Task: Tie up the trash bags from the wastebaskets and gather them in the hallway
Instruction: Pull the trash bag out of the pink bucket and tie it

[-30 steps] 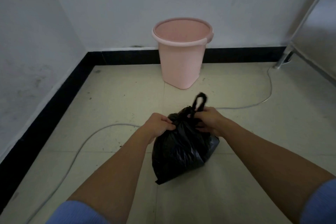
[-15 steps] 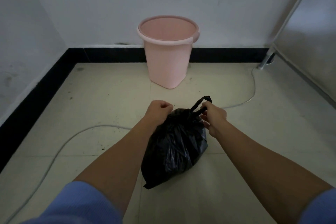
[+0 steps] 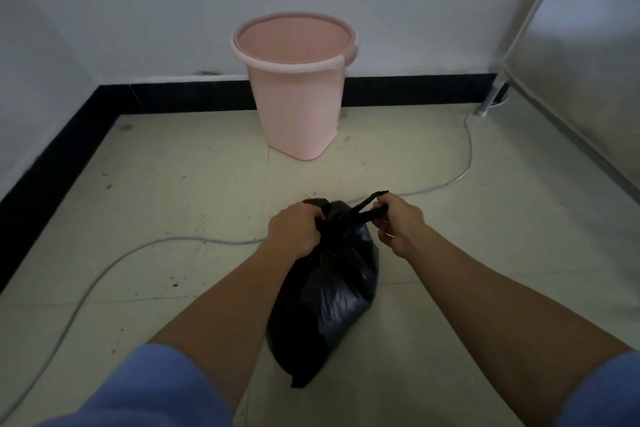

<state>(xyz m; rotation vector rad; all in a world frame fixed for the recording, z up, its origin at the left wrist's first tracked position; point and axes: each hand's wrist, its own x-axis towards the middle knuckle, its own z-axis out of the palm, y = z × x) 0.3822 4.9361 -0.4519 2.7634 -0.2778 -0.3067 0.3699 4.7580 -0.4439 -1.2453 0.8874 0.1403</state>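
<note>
A full black trash bag [image 3: 325, 291] sits on the tiled floor in front of me. My left hand [image 3: 294, 230] is closed on the gathered neck of the bag at its top left. My right hand [image 3: 398, 222] pinches the bag's black handle strip [image 3: 369, 203] and holds it taut out to the right. Beyond the bag stands a pink wastebasket [image 3: 298, 87] against the far wall, upright, with no liner visible inside it.
A pale cable [image 3: 464, 163] runs across the floor behind the bag and off to the left. White walls with a black baseboard [image 3: 62, 163] close the left and far sides. A metal-framed panel [image 3: 585, 55] stands at the right.
The handle loop stood upright above the bag a second ago. My right hand has since pulled it out to the right, and my left hand has closed on the bag's neck.
</note>
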